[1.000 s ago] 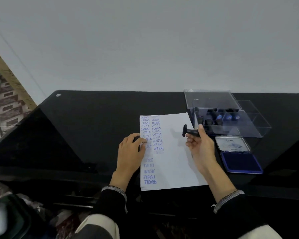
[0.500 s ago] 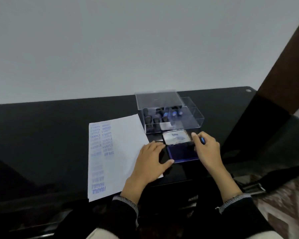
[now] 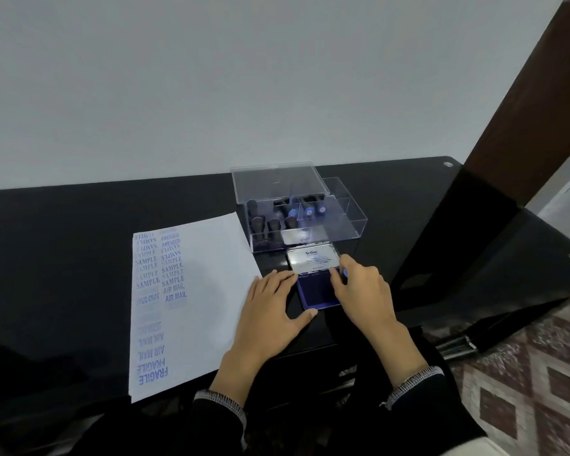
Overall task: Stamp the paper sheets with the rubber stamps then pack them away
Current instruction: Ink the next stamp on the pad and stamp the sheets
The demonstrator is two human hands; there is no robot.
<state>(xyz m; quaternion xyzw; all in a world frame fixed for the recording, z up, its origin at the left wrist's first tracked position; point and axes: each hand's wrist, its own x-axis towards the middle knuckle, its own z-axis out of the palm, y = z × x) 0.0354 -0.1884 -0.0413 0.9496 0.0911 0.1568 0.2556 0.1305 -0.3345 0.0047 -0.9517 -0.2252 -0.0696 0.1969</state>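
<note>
Head view looks down on a black glossy worktop (image 3: 79, 245) set against a pale wall. Largest on it is the paper sheet (image 3: 208, 291), lying to the left with columns of blue imprints down its left side: SAMPLE, AMENDED, AIR MAIL, FRAGILE. Much of its right half is unstamped, so more stamping seems possible.

Behind and to the right stands a clear plastic box (image 3: 343, 222) with its lid (image 3: 277, 182) tipped up and open, probably so stamps can be taken out and put back freely. Several dark-handled rubber stamps (image 3: 270, 225) stand inside it, mostly in the left compartments; the right-hand compartment looks bare.

Just in front of the box lies the open ink pad (image 3: 316, 291), its white-labelled lid (image 3: 313, 261) folded back and the blue pad facing up.

The left hand (image 3: 273, 311) lies flat with fingers straight beside the pad, thumb tip at its near edge, likely steadying it against sliding. It grips nothing.

The right hand (image 3: 362, 287) is curled over the pad's right side, its grip closed on a small stamp of which only a blue end (image 3: 345, 273) shows between the fingers. Judging by the position, the stamp is being pressed to the pad for ink, ahead of another imprint on the sheet.
</note>
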